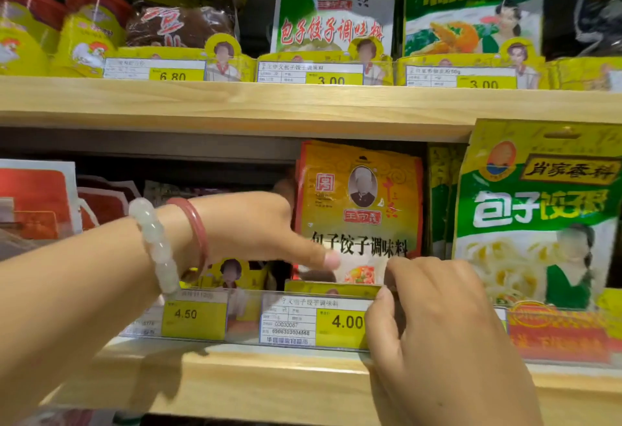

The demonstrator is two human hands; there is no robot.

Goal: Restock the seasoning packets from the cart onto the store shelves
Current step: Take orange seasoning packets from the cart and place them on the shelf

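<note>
Seasoning packets stand upright in rows on two wooden shelves (235, 102), the biggest being a green and yellow packet (538, 210) at far right of the lower shelf. Next to it, at centre, is an orange-yellow packet (363, 203) reading 包子饺子调味料, its long axis vertical. The left hand (255, 227) reaches in from the left, fingers behind the packet's left edge and thumb laid across its front, so it appears to pinch the packet. A pale bead bracelet (156, 244) and a red bangle (198, 233) sit on that wrist. The right hand (434, 318) is lower and nearer the camera, fingers curled over the clear price strip (303, 318) just below the packet; whether it grips the strip I cannot tell. The packet lies between both hands, above the right one. Price tags below read 4.50 and 4.00; on the upper shelf, 6.80, 3.00 and 3.00.
</note>
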